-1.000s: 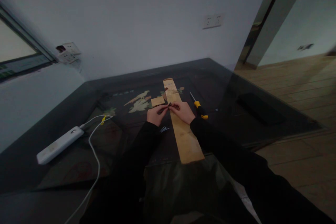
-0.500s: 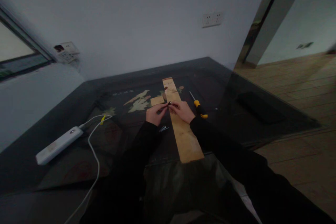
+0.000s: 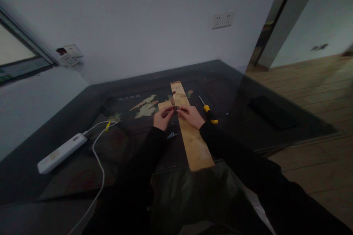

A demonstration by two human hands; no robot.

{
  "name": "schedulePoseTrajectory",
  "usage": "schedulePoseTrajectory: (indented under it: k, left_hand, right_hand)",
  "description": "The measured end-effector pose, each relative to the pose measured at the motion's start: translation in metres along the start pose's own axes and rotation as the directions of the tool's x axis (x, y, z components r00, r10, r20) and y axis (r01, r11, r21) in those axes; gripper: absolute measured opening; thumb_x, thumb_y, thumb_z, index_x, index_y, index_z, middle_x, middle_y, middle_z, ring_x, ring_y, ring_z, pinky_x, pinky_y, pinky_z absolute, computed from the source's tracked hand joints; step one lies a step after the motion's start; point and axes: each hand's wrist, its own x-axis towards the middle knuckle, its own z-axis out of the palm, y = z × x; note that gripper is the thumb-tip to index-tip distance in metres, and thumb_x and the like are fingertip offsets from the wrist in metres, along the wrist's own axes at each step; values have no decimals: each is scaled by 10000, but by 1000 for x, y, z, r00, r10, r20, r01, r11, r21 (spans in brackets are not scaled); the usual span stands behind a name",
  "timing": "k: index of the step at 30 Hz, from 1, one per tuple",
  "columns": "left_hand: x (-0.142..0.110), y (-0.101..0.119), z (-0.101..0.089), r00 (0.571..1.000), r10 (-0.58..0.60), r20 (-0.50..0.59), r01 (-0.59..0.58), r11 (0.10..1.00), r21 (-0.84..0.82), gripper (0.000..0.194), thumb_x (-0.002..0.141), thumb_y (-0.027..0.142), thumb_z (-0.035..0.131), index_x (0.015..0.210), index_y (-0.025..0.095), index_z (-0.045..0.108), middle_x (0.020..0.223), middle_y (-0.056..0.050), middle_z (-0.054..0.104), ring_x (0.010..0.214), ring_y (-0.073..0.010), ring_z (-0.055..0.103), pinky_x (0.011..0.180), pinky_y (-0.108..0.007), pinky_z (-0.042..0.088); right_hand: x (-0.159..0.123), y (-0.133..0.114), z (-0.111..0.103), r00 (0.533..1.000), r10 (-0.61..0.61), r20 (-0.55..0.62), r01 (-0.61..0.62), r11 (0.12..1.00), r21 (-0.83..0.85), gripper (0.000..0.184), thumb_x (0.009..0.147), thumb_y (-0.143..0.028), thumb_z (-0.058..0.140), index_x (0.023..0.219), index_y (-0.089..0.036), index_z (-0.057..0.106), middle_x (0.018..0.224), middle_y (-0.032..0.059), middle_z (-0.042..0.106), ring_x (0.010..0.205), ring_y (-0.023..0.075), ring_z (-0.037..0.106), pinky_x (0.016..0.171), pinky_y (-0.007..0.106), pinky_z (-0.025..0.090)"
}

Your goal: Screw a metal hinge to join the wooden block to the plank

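A small dark metal piece (image 3: 177, 108), too small to name, sits between the fingertips of both hands. My left hand (image 3: 162, 118) pinches its left side, thumb and forefinger closed. On its right side my right hand (image 3: 192, 116) is closed the same way, over a long flat wooden board (image 3: 193, 145) that lies lengthwise on the table. Behind my left fingers a short wooden piece (image 3: 164, 105) is partly hidden. Several thin silvery screws or nails (image 3: 172, 135) lie below my left hand. To the right of the board rests a yellow and black screwdriver (image 3: 209, 113).
The dark table (image 3: 231, 88) carries a printed leaf pattern and meets the wall at the back. A white power strip (image 3: 62, 153) lies at the left, its white cable (image 3: 102, 165) trailing off the front edge. A dark flat object (image 3: 271, 112) lies at the right.
The small metal piece has turned between my fingertips and now lies flatter. My left fingertips have shifted slightly up and left; my right hand has hardly moved. The board and screwdriver stay put.
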Motion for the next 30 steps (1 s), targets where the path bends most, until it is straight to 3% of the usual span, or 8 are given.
schedulePoseTrajectory:
  k: [6, 14, 24, 30]
  left_hand:
    - [-2, -3, 1, 1000, -23, 9, 23, 996, 84, 362, 702, 436, 730, 903, 135, 752, 946, -107, 741, 875, -240, 689, 795, -362, 566]
    - [-4, -1, 3, 999, -40, 17, 39, 998, 59, 366, 636, 435, 779, 862, 149, 744, 931, -95, 752, 870, -236, 704, 864, -386, 554]
    - [-5, 5, 2, 999, 14, 33, -16, 998, 68, 338, 673, 405, 758, 882, 142, 732, 945, -104, 751, 903, -245, 704, 884, -406, 553]
    - [-6, 11, 1, 999, 19, 37, -19, 1000, 18, 391, 668, 409, 767, 942, 134, 721, 992, -114, 740, 948, -251, 695, 917, -405, 542]
  right_hand:
    - [0, 0, -2, 1000, 0, -8, 0, 1000, -1, 275, 864, -373, 539, 676, -172, 558, 599, -5, 573, 521, 101, 531, 531, 222, 416]
    - [2, 2, -2, 995, 74, -64, -77, 996, -44, 237, 822, -330, 610, 675, -144, 630, 585, -1, 602, 538, 104, 532, 552, 224, 388]
    - [-3, -9, -6, 992, -117, -35, 99, 937, -334, 233, 902, -317, 541, 773, -162, 658, 739, 25, 657, 679, 126, 552, 627, 234, 360]
    - [-3, -4, -5, 984, -174, -45, 148, 926, -348, 212, 913, -296, 523, 941, -177, 695, 931, 75, 718, 842, 171, 628, 740, 263, 428]
